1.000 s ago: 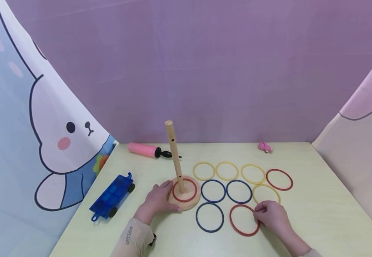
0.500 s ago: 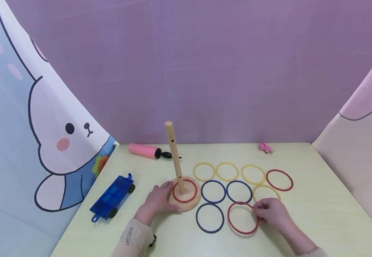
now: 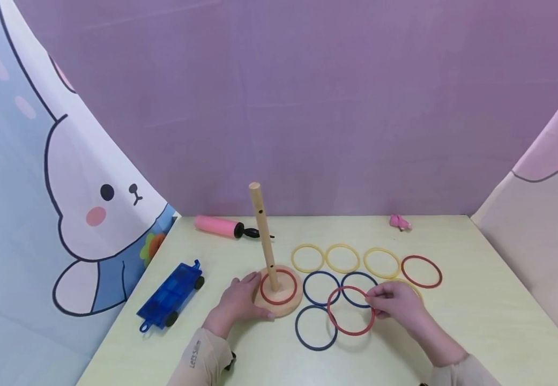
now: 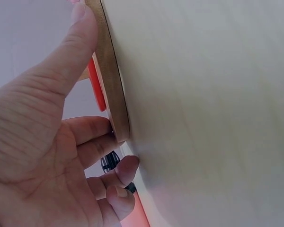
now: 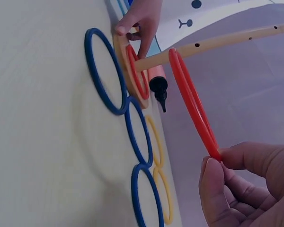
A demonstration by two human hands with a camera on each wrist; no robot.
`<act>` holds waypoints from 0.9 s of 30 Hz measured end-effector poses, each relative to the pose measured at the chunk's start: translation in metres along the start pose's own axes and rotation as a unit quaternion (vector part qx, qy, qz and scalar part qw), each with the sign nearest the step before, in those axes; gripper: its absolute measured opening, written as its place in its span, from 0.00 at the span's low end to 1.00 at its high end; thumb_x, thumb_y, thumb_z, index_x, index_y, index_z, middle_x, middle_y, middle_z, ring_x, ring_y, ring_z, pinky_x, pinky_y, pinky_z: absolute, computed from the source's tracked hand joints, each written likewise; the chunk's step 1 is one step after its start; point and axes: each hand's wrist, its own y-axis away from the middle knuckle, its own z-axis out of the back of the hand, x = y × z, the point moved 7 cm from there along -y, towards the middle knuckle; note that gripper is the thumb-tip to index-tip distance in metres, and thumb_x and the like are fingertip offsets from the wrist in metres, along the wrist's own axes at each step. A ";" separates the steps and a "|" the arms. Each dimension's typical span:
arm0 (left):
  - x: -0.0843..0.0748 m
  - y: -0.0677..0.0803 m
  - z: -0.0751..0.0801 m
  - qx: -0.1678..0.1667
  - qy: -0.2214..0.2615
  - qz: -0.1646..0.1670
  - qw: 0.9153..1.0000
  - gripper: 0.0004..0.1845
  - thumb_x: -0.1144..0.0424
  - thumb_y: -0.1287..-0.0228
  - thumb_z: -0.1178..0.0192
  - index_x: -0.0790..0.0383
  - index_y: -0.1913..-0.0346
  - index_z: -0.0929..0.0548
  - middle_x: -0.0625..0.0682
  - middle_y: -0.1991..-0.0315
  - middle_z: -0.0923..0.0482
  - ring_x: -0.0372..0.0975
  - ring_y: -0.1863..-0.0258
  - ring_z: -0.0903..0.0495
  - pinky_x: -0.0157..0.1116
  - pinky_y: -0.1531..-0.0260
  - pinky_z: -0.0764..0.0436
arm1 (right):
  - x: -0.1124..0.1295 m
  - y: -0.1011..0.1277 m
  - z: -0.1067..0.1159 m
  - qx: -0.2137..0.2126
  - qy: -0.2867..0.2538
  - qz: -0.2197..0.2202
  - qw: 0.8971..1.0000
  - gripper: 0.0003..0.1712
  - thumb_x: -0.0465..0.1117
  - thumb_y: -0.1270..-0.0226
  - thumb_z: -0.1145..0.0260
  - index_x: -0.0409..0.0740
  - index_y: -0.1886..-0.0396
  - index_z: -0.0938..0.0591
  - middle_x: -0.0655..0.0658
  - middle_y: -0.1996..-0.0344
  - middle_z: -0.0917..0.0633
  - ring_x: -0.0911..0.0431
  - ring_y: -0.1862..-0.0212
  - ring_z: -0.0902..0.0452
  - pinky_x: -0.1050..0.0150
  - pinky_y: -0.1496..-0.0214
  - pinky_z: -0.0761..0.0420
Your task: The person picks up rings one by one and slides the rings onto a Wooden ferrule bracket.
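A wooden peg (image 3: 262, 236) stands on a round wooden base (image 3: 285, 305) with one red ring (image 3: 279, 287) round it. My left hand (image 3: 237, 303) grips the base's left edge, thumb and fingers on the rim of the base (image 4: 109, 80). My right hand (image 3: 394, 303) pinches a second red ring (image 3: 350, 310) by its right edge and holds it off the table; in the right wrist view this red ring (image 5: 191, 101) hangs near the peg (image 5: 217, 42). Blue rings (image 3: 315, 327), yellow rings (image 3: 342, 258) and another red ring (image 3: 421, 271) lie flat on the table.
A blue toy car (image 3: 170, 295) lies at the left of the pale table (image 3: 476, 321). A pink pump (image 3: 221, 226) and a small pink object (image 3: 399, 222) sit by the purple back wall. Cloth panels close in both sides.
My right hand has lifted the red ring off the table and carried it left and up, over the blue rings toward the peg. The left hand has stayed on the base.
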 end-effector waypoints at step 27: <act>0.000 -0.001 -0.003 0.004 0.002 -0.003 1.000 0.61 0.35 0.66 0.23 0.56 0.27 0.36 0.53 0.29 0.36 0.56 0.39 0.34 0.56 0.43 0.29 | 0.076 -0.021 -0.039 0.096 -0.074 0.074 0.990 0.14 0.33 0.36 0.33 0.24 0.57 0.19 0.44 0.72 0.15 0.54 0.71 0.18 0.61 0.65 0.15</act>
